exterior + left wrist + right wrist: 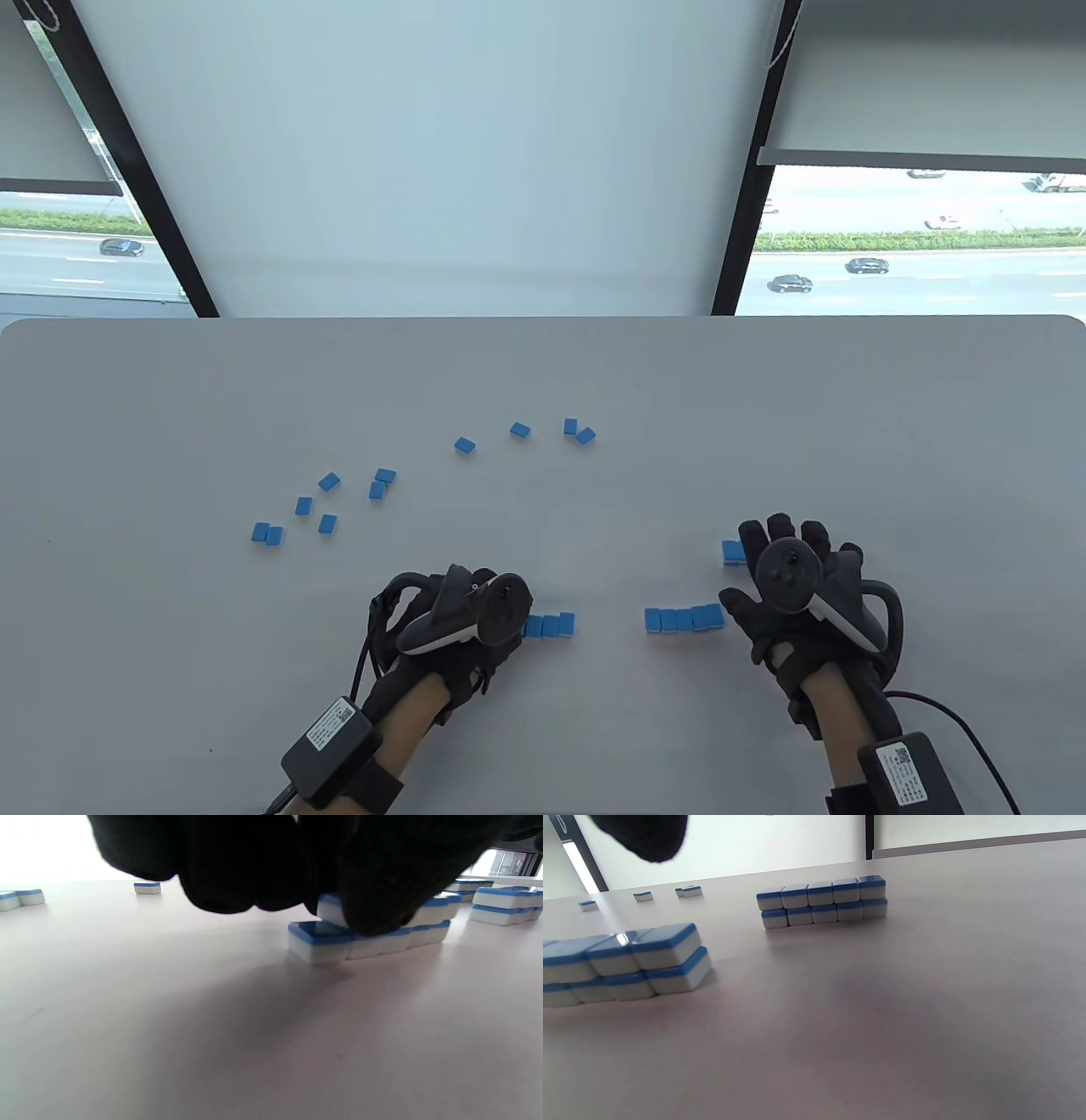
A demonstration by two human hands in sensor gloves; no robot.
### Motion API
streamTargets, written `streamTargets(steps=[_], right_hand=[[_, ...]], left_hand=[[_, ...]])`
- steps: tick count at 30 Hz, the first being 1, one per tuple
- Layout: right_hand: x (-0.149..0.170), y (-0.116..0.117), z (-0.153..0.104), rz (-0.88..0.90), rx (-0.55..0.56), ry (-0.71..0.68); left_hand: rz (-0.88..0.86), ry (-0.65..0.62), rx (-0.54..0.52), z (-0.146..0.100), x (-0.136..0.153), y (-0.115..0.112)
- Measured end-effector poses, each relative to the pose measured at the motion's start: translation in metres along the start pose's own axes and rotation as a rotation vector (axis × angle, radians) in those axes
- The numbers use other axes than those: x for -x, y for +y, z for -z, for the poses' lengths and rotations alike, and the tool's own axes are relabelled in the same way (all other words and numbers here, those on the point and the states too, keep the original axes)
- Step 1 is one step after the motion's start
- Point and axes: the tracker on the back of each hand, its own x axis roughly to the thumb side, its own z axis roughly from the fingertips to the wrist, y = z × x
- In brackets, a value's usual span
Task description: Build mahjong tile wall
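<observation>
Blue-backed mahjong tiles form short two-high walls. My left hand (509, 622) pinches a tile (330, 909) on the upper layer of the left wall (550, 626); in the left wrist view my fingers (373, 887) cover most of that layer above the bottom row (322, 942). My right hand (764, 562) is open with fingers spread, above the table beside the middle wall (684, 618) and partly over another wall (733, 552). In the right wrist view the near wall (628, 963) and the farther wall (823, 902) both stand two high, apart from my fingertip (645, 834).
Several loose tiles lie face down farther out: a cluster at the left (327, 501) and a few in the middle (519, 430), also small in the right wrist view (642, 896). The grey table (848, 424) ends at a window wall behind.
</observation>
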Motion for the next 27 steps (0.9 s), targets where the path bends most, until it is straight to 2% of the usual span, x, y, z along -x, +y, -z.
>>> streamTargets(steps=[14, 21, 27], right_hand=[[0.0, 0.0, 0.0, 0.005, -0.002, 0.001], [0.0, -0.001, 0.0, 0.009, -0.001, -0.001], [0.001, -0.002, -0.001, 0.017, 0.008, 0.002]], left_hand=[[-0.031, -0.006, 0.02, -0.001, 0.001, 0.003], [-0.113, 0.009, -0.073, 0.007, 0.026, 0.044], [-0.09, 0.103, -0.1, 0.043, 0.052, 0.075]])
